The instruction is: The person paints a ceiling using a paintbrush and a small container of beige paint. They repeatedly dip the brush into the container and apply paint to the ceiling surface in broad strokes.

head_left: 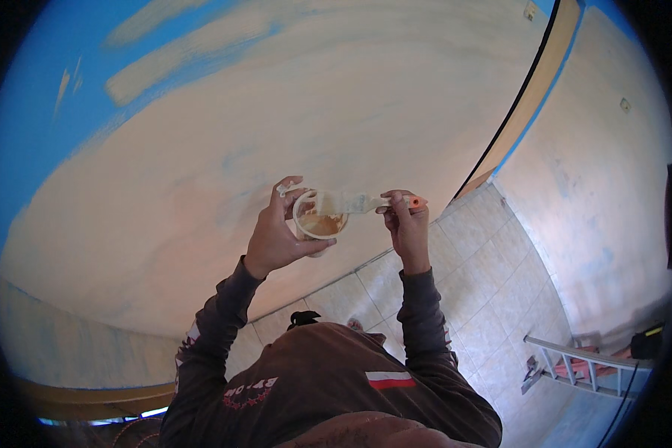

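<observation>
My left hand [278, 233] wraps round a small round paint tub [299, 218], tilted so that its inside shows. Tan paint [322, 224] coats the bottom and part of the inner wall. In my right hand [406, 224] is a paintbrush [362, 202], gripped by its handle, whose orange end sticks out past my fingers. The brush lies level, with its pale, paint-covered bristles over the tub's right rim. Before me rises a wall [396, 97] coated in beige, with bright blue [33, 97] still showing at the upper left.
A metal ladder [590, 367] lies at the lower right beside some reddish things. Pale floor tiles [478, 261] run along the wall's foot. A wooden strip [534, 104] with a black edge stands between this wall and the right-hand wall [597, 172].
</observation>
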{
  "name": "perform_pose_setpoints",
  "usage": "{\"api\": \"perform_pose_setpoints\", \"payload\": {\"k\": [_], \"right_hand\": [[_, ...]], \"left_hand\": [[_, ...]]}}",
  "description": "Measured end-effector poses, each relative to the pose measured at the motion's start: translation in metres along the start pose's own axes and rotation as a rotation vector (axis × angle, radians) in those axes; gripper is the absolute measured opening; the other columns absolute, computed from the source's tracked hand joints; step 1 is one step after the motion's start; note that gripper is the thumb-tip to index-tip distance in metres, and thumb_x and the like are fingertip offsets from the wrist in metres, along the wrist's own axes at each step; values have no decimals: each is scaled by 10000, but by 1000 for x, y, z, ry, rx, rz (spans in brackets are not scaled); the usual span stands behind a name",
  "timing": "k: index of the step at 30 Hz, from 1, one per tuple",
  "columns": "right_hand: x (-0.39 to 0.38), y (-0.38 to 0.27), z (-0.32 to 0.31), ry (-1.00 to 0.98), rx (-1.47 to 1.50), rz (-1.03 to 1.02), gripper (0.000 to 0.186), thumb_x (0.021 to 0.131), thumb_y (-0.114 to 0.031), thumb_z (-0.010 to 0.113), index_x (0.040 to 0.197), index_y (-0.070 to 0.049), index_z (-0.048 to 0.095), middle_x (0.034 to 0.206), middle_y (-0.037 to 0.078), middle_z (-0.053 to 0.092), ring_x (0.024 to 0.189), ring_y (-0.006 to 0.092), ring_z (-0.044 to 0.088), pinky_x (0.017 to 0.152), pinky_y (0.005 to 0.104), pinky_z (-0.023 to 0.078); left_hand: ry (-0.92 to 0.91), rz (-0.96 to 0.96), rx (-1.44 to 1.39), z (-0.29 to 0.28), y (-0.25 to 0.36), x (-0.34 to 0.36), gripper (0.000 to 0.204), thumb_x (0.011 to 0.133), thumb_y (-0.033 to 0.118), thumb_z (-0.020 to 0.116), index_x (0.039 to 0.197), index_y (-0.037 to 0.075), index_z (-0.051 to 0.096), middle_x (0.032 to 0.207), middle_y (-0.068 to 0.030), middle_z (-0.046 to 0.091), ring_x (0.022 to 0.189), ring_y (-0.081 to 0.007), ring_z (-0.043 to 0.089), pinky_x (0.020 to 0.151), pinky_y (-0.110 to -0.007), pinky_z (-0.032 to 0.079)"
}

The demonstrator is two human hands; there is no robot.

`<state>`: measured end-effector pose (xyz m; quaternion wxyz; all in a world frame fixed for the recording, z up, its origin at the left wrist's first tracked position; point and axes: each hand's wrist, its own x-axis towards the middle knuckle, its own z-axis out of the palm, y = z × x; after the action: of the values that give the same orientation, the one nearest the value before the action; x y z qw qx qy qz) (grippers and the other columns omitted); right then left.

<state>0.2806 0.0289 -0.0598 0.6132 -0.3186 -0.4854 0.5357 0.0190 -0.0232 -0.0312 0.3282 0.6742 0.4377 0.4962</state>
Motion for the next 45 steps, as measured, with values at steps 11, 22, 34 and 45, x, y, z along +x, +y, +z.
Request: {"api": "perform_pose_setpoints", "payload": {"k": [11,22,34,45], "right_hand": [[-19,1,-6,61,-48,-35,246,1042,-219,648,1046,15,723,747,68,704,528,25,439,454,200,313],[-25,-18,-11,81,-67,-90,228,1029,-198,669,1033,23,727,743,66,708,537,28,464,460,200,330],[-49,-12,-5,78,-209,-123,188,1017,-150,677,1014,30,733,719,55,704,577,39,528,517,204,398],[-54,-5,-8,74,-243,-146,196,1014,-155,679,1042,33,726,721,37,682,617,53,579,536,211,427]], "left_hand": [[-9,32,23,9,-9,-8,1120,635,190,995,1492,36,290,1359,-234,609,1260,-301,636,1103,-443,512],[-3,87,73,20,5,0,1102,658,215,989,1486,21,289,1314,-248,636,1198,-304,679,1046,-394,538],[-22,7,46,27,-10,-14,1102,652,191,987,1491,29,290,1343,-209,625,1248,-292,644,1095,-428,515],[-25,38,52,27,-16,-17,1099,651,194,988,1486,18,296,1342,-219,625,1249,-297,643,1094,-428,517]]}}
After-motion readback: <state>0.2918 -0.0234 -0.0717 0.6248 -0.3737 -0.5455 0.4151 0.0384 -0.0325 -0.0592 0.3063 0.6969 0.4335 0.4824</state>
